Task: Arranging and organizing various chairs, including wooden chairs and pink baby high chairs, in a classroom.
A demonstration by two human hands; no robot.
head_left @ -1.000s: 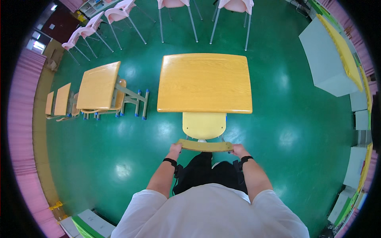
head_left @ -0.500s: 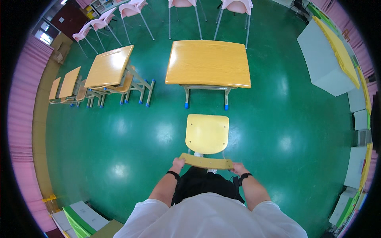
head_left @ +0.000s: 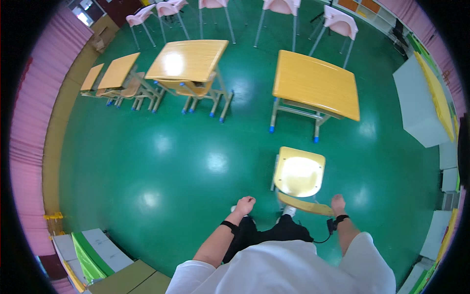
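A small chair stands in front of me, with a pale yellow seat (head_left: 299, 171) and a curved wooden backrest (head_left: 304, 205) nearest my body. My left hand (head_left: 245, 205) is off the chair, to the left of the backrest, its fingers curled with nothing seen in them. Beside the backrest's right end is my right hand (head_left: 338, 202), also with curled fingers; whether it still touches the wood is hard to see. Beyond the chair stands a wooden-topped desk (head_left: 317, 83) on grey legs with blue feet.
More desks (head_left: 188, 60) with chairs under them line up at the left. Pink chairs (head_left: 340, 23) stand along the far side. A white cabinet (head_left: 418, 100) with yellow edging is at the right. Boxes (head_left: 100, 250) lie at the lower left, on the green floor (head_left: 186, 161).
My left hand has let go of the backrest and moved left. My right hand now sits just past the backrest's right end. The view has turned left, so desk and chair appear farther right.
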